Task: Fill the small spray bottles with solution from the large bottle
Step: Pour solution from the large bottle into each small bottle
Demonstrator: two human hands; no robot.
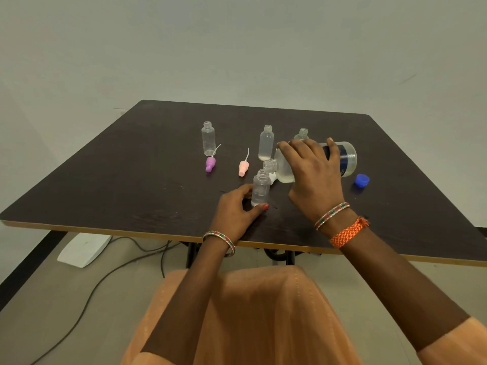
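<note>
right hand (313,175) grips the large clear blue-labelled bottle (342,159) tipped over the small clear plastic bottle (260,189) the left hand (237,209) steadies on the dark tabletop (131,180); mouths seem barely aligned, so solution could spill.

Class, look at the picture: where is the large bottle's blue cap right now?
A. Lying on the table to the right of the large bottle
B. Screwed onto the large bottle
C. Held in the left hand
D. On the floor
A: the blue cap lies on the table, right of the tilted large bottle, whose neck is open.
</note>
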